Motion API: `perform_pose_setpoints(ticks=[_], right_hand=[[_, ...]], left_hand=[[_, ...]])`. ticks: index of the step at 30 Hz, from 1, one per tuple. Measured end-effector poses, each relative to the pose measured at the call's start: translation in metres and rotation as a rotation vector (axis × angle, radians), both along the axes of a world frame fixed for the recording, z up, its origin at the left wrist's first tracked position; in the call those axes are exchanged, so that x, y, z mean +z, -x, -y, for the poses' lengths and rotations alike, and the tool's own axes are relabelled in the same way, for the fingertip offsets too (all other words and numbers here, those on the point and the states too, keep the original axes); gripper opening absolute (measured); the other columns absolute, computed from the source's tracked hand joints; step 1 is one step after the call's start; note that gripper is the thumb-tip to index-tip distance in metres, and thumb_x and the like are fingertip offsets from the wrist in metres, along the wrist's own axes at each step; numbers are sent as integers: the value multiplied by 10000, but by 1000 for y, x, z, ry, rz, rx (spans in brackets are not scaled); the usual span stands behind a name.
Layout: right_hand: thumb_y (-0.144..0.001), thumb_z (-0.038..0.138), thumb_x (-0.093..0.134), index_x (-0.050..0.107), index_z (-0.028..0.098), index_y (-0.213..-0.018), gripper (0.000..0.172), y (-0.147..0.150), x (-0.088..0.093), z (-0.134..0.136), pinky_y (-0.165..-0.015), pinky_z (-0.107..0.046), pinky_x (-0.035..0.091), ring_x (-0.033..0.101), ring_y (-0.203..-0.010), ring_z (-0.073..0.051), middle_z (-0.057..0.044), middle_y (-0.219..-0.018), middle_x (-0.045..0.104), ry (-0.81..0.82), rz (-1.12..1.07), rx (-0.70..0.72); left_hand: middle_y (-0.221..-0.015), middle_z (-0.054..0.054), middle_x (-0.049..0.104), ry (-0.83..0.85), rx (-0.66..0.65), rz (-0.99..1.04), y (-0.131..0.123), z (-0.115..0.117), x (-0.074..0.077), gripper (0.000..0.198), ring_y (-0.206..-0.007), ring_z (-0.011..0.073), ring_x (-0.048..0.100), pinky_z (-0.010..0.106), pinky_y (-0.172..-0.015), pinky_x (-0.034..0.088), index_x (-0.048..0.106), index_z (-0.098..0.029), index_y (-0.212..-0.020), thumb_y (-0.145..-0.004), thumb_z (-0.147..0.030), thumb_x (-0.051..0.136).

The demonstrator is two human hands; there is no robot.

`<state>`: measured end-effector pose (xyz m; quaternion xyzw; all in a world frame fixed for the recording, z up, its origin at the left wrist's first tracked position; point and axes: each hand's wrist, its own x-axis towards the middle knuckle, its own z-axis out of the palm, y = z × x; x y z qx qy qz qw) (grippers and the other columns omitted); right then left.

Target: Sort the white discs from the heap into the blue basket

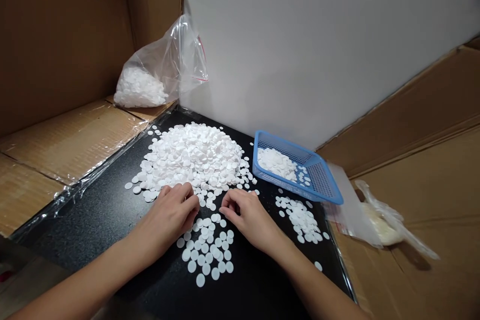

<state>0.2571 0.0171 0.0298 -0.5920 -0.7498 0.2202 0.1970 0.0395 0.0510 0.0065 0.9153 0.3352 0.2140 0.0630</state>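
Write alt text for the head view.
A person's bare left hand and right hand, fingers curled, at the near side of a large heap of white discs on a black tabletop. A scattered group of discs lies between the forearms; at right are a second group and a blue perforated basket holding more. A clear bag of white pieces sits back left.

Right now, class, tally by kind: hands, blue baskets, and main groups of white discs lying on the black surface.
Hands: 2 (left hand, right hand)
Blue basket: 1
Disc groups: 3 (large heap, front group, right group)
Total: 6
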Motion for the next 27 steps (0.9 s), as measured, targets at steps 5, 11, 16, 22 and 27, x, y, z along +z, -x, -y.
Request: perform_pose_setpoints(ticks=[5,11,16,22,27], right_hand=[[-899,179,676,630,207,-839,81,7,-11,-2,-765,-340,381,598,-763,-173,14,-767,623,-97,-43,-10],[-860,112,721,607,197,-784,161,9,-8,3,-821,-346,356,601,-803,-165,25,-797,639,-132,-87,38],[-851,54,681,618,199,-811,163,7,-10,2,-835,-360,348,612,-813,-171,14,-823,678,-165,-106,58],[-841,56,658,596,196,-751,177,11,-15,-4,-818,-349,350,602,-771,-159,25,-769,658,-190,-88,13],[-843,50,634,565,193,-773,173,8,-13,0,-826,-337,355,576,-780,-148,25,-783,626,-251,6,116]], left_hand=[[-843,3,529,92,30,-12,-1,-1,-3,197,-763,187,510,332,-704,333,540,-197,-826,-950,-108,416],[-865,6,565,191,71,36,1,-5,-1,163,-826,204,537,330,-731,371,576,-202,-853,-958,-118,483],[-871,4,590,240,66,80,5,-6,-4,164,-836,202,569,328,-744,407,611,-212,-910,-919,-83,510],[-883,15,604,229,92,171,13,-4,4,194,-805,189,592,298,-695,449,619,-220,-925,-956,-140,445],[-862,14,598,185,95,218,24,10,7,183,-777,178,579,277,-676,454,626,-220,-888,-980,-206,468]])
